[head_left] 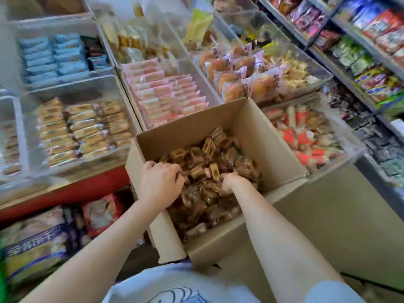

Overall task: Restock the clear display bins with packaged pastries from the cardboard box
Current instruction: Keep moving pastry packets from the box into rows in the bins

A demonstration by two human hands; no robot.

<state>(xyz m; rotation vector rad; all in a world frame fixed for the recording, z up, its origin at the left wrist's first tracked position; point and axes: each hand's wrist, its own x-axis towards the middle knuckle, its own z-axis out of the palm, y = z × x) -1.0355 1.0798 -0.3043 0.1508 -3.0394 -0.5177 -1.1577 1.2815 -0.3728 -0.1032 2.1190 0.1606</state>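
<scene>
While I look down through the head camera, both of my hands are inside the cardboard box [258,136], which sits open at the centre of the view with its flaps folded out. My left hand [160,182] rests on the heap of packaged pastries [209,171] at the box's 9 o'clock side, fingers curled down into the brown wrappers, gripping some of them. My right hand [229,182] is pushed in just beside it, toward the middle of the box; its fingers are buried among the packets, so I cannot tell whether they hold anything.

The clear display bins [341,136] ring the box from 9 o'clock round to 3 o'clock. At 10 o'clock one bin holds rows of tan wrapped biscuits [83,130]. At 12 o'clock another holds pink packets [166,95] standing on edge. At 1 o'clock golden buns [238,73] in pale wrappers fill a bin, and at 3 o'clock, touching the box's right wall, lies a bin of red and white packets [303,132]. Blue packets [52,57] sit in a bin at 11 o'clock. Shelves of bagged snacks [371,36] run along the 2 o'clock edge.
</scene>
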